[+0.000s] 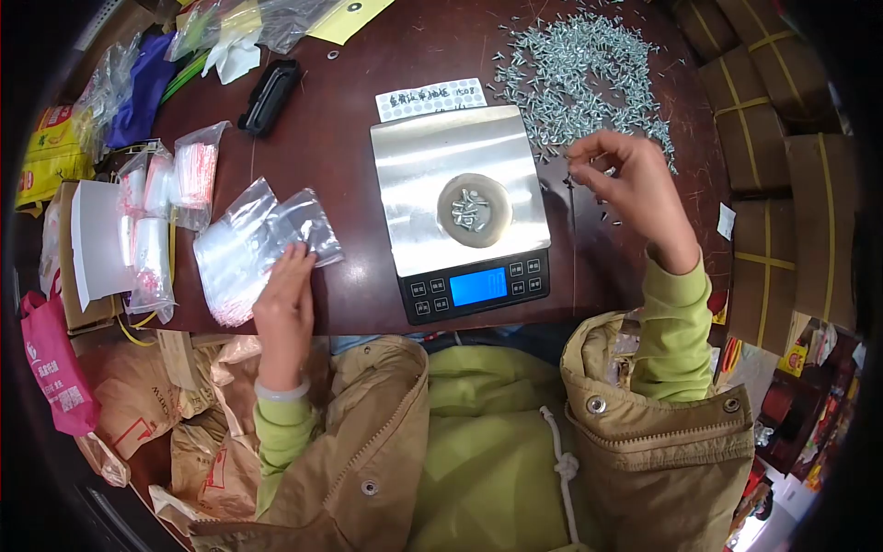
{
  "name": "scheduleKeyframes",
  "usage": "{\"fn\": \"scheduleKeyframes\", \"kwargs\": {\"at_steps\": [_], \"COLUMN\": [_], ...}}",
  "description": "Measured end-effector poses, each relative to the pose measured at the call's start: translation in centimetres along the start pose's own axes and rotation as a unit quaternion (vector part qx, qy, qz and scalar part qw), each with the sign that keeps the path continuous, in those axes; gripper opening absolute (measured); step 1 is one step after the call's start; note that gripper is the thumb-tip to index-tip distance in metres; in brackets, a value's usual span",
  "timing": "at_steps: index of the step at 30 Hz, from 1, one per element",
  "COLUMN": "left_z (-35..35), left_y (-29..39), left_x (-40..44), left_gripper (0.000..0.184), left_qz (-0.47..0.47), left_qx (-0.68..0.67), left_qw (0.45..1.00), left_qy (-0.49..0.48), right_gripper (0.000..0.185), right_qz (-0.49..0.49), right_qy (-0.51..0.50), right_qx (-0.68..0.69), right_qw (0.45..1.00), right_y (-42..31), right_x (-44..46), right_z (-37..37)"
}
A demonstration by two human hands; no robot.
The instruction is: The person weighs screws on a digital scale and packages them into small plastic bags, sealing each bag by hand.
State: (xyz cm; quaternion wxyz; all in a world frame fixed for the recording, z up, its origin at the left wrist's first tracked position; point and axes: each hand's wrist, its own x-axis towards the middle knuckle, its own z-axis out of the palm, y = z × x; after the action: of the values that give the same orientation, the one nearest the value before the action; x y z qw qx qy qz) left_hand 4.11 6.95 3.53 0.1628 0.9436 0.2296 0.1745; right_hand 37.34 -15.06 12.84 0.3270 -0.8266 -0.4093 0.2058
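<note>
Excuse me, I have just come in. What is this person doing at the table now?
A person sits with a digital scale in front of them. On it, a round dish holds a few small screws. The right hand is at the screw pile's lower edge; whether it holds one is unclear. The left hand rests on clear plastic bags.

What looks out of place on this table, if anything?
A couple of fasteners near the right hand look stray: they lie apart from the loose pile, while others sit in the dish on the scale.
</note>
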Motion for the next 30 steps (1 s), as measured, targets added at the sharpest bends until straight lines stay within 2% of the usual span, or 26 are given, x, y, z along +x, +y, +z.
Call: {"fn": "scheduleKeyframes", "kwargs": {"at_steps": [2, 5, 8, 12, 19, 23, 26, 30], "left_z": [0.9, 1.8, 1.5, 0.9, -1.4, -2.3, -2.8, -2.7], "left_y": [1.3, 3.0, 4.2, 4.1, 3.9, 4.2, 4.6, 5.3], "left_x": [0.2, 0.4, 0.7, 0.9, 1.0, 0.9, 0.6, -0.4], "left_gripper": [0.027, 0.02, 0.015, 0.015, 0.03, 0.039, 0.029, 0.003], "left_qz": [-0.009, -0.031, -0.079, -0.046, -0.076, -0.048, -0.044, -0.131], "left_qx": [-0.041, -0.095, -0.129, -0.11, -0.104, -0.07, -0.068, -0.243], "left_qw": [0.999, 0.994, 0.987, 0.99, 0.986, 0.99, 0.989, 0.952], "left_qy": [0.011, 0.046, 0.05, 0.072, 0.107, 0.11, 0.121, 0.132], "right_gripper": [0.025, 0.035, 0.026, 0.017, 0.015, 0.022, 0.026, 0.027], "right_qz": [-0.023, -0.076, -0.108, -0.131, -0.154, -0.156, -0.153, -0.147], "right_qy": [0.021, 0.001, 0.033, 0.063, 0.08, 0.078, 0.071, 0.071], "right_qx": [-0.062, -0.114, -0.108, -0.106, -0.146, -0.175, -0.198, -0.209], "right_qw": [0.998, 0.99, 0.988, 0.984, 0.974, 0.969, 0.965, 0.964], "right_y": [2.5, 3.3, 4.4, 5.5, 5.9, 6.2, 6.1, 6.5], "right_x": [-0.6, -1.0, -0.8, -0.7, -1.1, -1.2, -1.3, -1.3], "right_z": [1.2, 3.5, 5.8, 7.2, 6.9, 7.1, 7.1, 7.1]}}
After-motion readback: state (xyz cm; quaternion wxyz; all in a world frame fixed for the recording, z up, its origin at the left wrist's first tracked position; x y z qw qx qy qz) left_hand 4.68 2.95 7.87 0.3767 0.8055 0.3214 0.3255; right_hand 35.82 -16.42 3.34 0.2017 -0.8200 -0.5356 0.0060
